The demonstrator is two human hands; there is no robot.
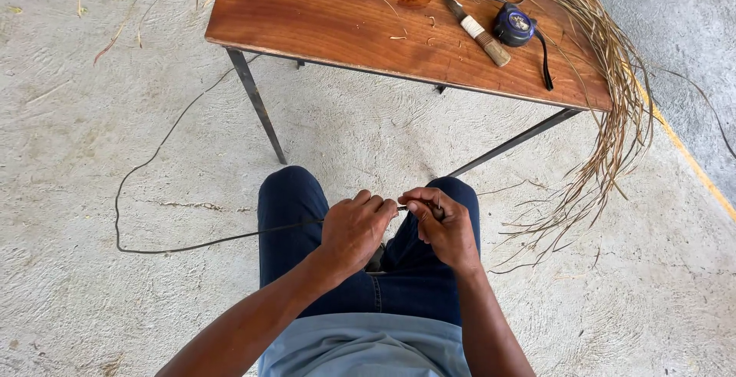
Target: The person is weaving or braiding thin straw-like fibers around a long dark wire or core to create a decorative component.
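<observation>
I sit with my knees in dark blue trousers below a small wooden table [337, 20]. My left hand [354, 227] is closed around a long thin dark strand [165, 154], which loops out to the left over the concrete floor and back up toward the table. My right hand [445, 227] pinches the same strand's near end, with a small dark piece showing between thumb and fingers. Both hands meet above my lap, fingers almost touching.
On the table lie a wood-handled tool [475, 28] and a dark blue tape measure [514, 26] with a black strap. A bundle of dry straw-coloured fibres [613, 108] crosses the table's back edge and droops off its right side. A yellow floor line [690, 154] runs at right.
</observation>
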